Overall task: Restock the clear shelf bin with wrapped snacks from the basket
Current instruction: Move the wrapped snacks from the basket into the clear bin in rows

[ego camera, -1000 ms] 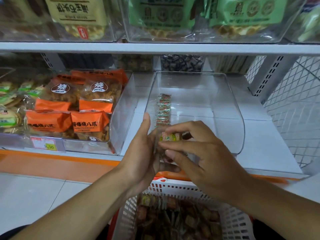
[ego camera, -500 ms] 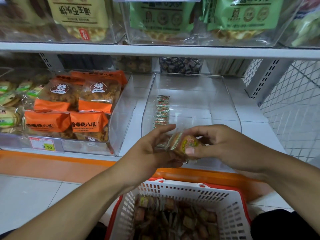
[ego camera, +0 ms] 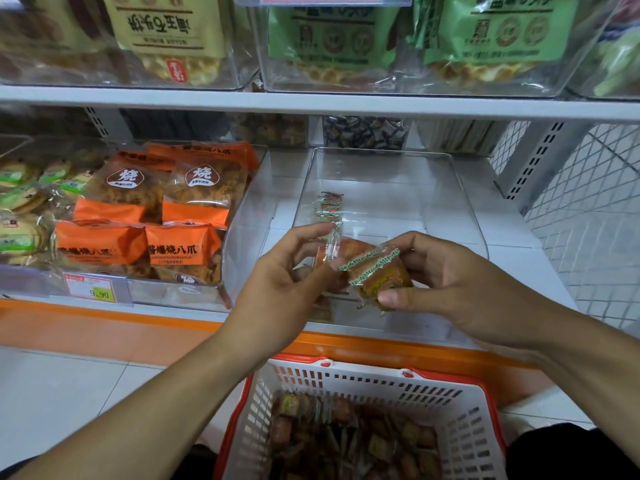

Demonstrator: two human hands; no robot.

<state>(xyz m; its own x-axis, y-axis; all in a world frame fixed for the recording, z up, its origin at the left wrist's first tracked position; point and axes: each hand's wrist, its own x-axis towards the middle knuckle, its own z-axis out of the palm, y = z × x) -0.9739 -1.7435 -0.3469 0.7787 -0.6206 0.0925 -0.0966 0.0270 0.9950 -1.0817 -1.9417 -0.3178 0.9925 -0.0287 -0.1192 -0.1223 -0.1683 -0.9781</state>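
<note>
The clear shelf bin (ego camera: 450, 188) stands on the lower shelf, with a row of wrapped snacks (ego camera: 329, 207) along its left inside wall. In front of the bin, my right hand (ego camera: 450, 282) grips a small stack of wrapped snacks (ego camera: 377, 275) with green-and-white crimped edges. My left hand (ego camera: 287, 275) pinches an orange wrapped snack (ego camera: 327, 252) at the left end of that stack. A white basket with a red rim (ego camera: 464, 410) sits below, holding several wrapped snacks (ego camera: 349, 441).
A clear bin of orange snack packs (ego camera: 145, 223) stands to the left, with a price tag (ego camera: 93, 289) on its front. Bins of green and yellow bags (ego camera: 346, 39) fill the shelf above. White wire mesh (ego camera: 595, 209) closes the right side.
Both hands have drawn back from the bin's front toward me. The snack stack has turned sideways and my left hand now pinches an orange snack at its end.
</note>
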